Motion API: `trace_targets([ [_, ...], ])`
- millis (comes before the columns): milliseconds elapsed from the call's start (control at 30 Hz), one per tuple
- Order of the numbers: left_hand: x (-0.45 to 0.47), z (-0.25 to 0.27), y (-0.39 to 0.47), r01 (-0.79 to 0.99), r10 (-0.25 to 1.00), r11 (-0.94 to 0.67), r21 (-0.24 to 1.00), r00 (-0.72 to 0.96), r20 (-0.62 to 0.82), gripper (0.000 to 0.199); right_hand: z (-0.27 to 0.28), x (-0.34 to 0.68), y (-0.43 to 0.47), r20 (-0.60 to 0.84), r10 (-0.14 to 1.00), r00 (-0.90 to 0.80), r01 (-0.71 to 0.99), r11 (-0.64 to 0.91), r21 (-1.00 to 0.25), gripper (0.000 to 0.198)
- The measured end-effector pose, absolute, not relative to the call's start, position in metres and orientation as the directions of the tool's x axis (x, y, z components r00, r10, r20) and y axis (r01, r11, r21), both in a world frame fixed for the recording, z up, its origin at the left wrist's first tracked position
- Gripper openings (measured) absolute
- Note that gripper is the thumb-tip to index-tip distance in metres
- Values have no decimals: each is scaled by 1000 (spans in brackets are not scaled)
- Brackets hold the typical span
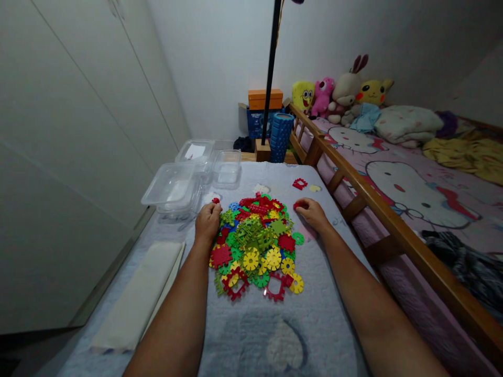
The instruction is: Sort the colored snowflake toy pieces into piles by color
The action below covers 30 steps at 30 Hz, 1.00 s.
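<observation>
A heap of plastic interlocking pieces (255, 235) in red, green, yellow and blue lies on the cloth between my hands. At the heap's left edge, my left hand (208, 221) is closed, with a small red plastic piece (216, 200) showing at its fingertips. To the right of the heap my right hand (312, 213) pinches another red piece (296, 206), mostly covered by the fingers. Just beyond that hand, a red frame-shaped piece (299, 184) lies apart from the heap.
Clear plastic containers (173, 183) stand at the back left. A folded cream cloth (137, 298) lies left of my left forearm. Along the right runs a wooden bed rail (365, 209). A black pole (271, 73) rises behind the table, beside a blue foam roller (281, 137).
</observation>
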State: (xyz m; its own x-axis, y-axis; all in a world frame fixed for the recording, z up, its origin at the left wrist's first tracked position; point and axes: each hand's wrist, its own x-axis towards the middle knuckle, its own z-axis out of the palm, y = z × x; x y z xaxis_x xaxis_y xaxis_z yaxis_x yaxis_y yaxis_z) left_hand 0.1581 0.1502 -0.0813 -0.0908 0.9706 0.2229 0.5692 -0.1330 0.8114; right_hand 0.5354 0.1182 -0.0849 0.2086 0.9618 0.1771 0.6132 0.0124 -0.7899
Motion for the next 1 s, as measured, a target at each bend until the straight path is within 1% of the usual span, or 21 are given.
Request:
trace_targets([
  [100, 158, -82, 151, 579, 970, -142, 803, -79, 229, 37, -86, 543, 134, 252, 898, 360, 673, -64, -737, 24],
  [200, 157, -83, 152, 592, 969, -143, 793, -81, 235, 36, -84, 547, 150, 250, 857, 450, 686, -152, -711, 26],
  [367, 158, -83, 152, 586, 968, -144, 798, -82, 235, 35, -80, 551, 170, 221, 830, 512, 703, -257, -663, 29],
  [500, 159, -83, 151, 579, 969, -139, 803, -87, 230, 32, -82, 560, 182, 229, 769, 597, 697, -355, -623, 28],
  [633, 160, -81, 150, 580, 970, -133, 804, -92, 227, 30, -82, 565, 191, 190, 748, 636, 666, -408, -624, 29],
  [733, 160, -81, 150, 584, 971, -127, 802, -91, 220, 28, -81, 565, 196, 142, 773, 618, 640, -390, -662, 36],
  [867, 160, -82, 150, 571, 972, -121, 812, -97, 213, 28, -83, 563, 191, 115, 801, 587, 567, -306, -765, 47],
  [933, 160, -83, 151, 568, 971, -123, 814, -100, 216, 28, -81, 559, 180, 110, 801, 588, 503, -257, -825, 51],
  [1000, 160, -83, 151, 569, 970, -127, 813, -99, 222, 28, -75, 548, 163, 104, 848, 520, 455, -172, -874, 50],
])
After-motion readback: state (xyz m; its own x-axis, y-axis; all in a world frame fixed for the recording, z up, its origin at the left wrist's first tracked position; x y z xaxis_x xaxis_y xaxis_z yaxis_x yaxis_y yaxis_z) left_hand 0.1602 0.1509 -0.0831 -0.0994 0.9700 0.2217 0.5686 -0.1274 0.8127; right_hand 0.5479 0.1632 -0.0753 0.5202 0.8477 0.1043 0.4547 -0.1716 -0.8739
